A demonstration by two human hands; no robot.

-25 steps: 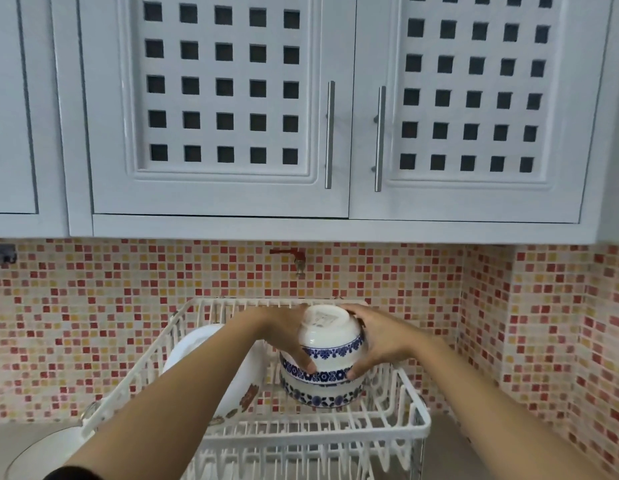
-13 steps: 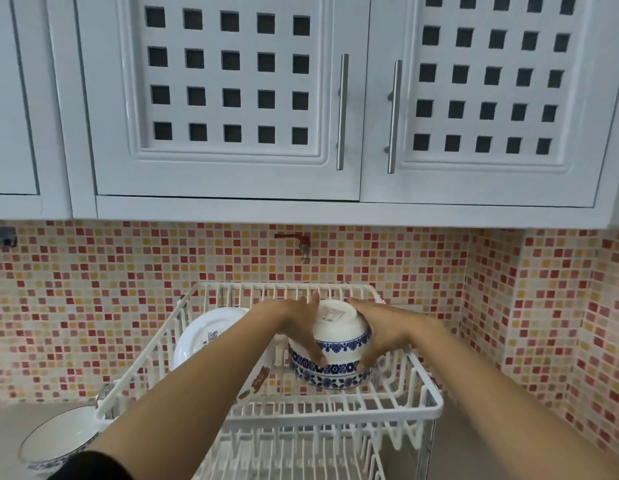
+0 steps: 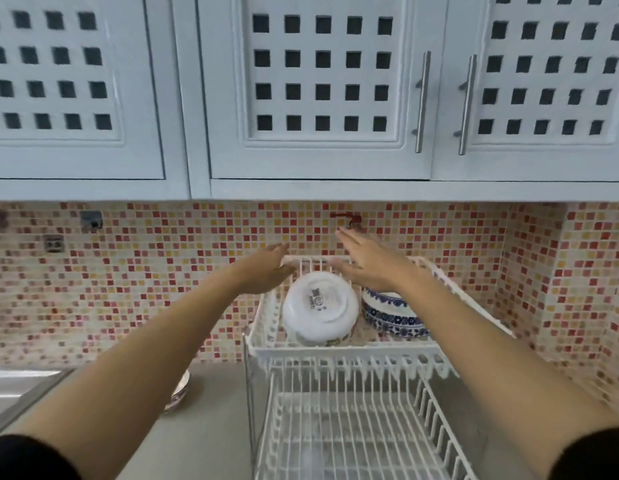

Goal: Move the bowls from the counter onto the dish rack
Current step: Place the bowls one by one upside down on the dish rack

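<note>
A white two-tier dish rack [image 3: 353,351] stands on the counter against the tiled wall. On its upper tier a white bowl [image 3: 320,308] leans on its side, base facing me. To its right a blue-patterned white bowl [image 3: 391,315] rests upside down, partly hidden by my right wrist. My left hand [image 3: 266,271] hovers flat above the white bowl's left side, holding nothing. My right hand [image 3: 365,263] is spread above the blue bowl, also holding nothing. Another bowl [image 3: 178,393] sits on the counter, mostly hidden behind my left forearm.
The rack's lower tier [image 3: 353,438] holds nothing. A sink edge [image 3: 24,386] lies at the left. White cabinets [image 3: 318,98] hang close overhead. A red hook [image 3: 348,218] sticks out of the mosaic tiles [image 3: 145,271] behind the rack. The side wall bounds the right.
Both hands let go of the blue-patterned bowl, which now rests upside down on the upper tier, and rose above it with fingers apart. The view shifted left.
</note>
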